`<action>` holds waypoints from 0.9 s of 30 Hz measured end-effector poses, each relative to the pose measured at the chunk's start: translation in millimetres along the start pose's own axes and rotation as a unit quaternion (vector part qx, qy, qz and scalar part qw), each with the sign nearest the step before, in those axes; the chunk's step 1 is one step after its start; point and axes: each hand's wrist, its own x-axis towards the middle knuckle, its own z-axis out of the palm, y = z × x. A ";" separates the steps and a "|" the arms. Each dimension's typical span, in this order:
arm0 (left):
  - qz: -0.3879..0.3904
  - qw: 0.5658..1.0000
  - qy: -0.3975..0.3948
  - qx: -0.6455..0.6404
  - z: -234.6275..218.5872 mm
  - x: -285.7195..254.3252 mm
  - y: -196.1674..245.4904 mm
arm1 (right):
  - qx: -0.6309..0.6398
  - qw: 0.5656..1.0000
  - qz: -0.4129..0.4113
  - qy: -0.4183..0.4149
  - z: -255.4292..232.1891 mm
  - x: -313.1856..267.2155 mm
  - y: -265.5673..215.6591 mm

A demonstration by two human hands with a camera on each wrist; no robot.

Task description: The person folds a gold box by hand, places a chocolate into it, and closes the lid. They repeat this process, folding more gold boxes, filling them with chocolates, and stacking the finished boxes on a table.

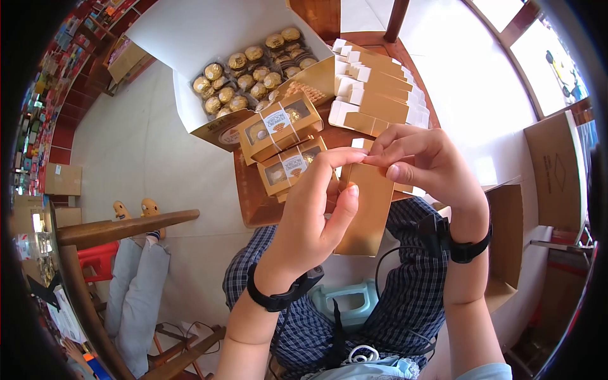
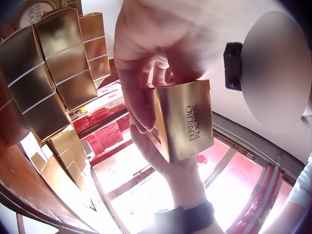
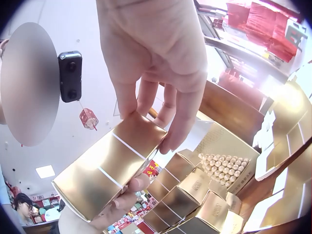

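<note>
A small gold chocolate box [image 1: 367, 206], lettered "FERRERO ROCHER" on its end in the left wrist view, is held between both hands over the lap. The left hand [image 1: 310, 212] holds it at its upper left side, thumb apart from the bent index finger. At the top end, the right hand [image 1: 434, 161] pinches the edge with its fingertips, close against the left index fingertip. From the right wrist view, the right hand's fingers [image 3: 170, 114] straddle one end of the box [image 3: 109, 165], and the left hand [image 3: 117, 209] supports it below. The box's contents are hidden.
On the wooden seat [image 1: 250, 209], two windowed gold boxes [image 1: 282, 126] lie beside a large open carton [image 1: 183, 95] of gold-wrapped chocolates. Several unfolded gold cartons [image 1: 380, 95] lie at the right. A cardboard box [image 1: 506, 234] stands right; another person's legs [image 1: 136, 278] are left.
</note>
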 end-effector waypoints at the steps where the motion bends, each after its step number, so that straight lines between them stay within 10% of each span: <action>1: 0.000 1.000 0.000 0.000 -0.4 1.4 -1.2 | 0.028 0.999 0.012 0.020 1.7 0.0 -0.9; 14: 0.380 0.826 0.113 0.400 20.0 -7.4 11.1 | -0.127 0.984 0.109 0.053 6.9 -13.2 -51.6; 27: 0.275 0.836 0.148 0.450 14.0 -7.8 10.9 | -0.136 0.985 -0.022 0.104 35.0 24.8 3.0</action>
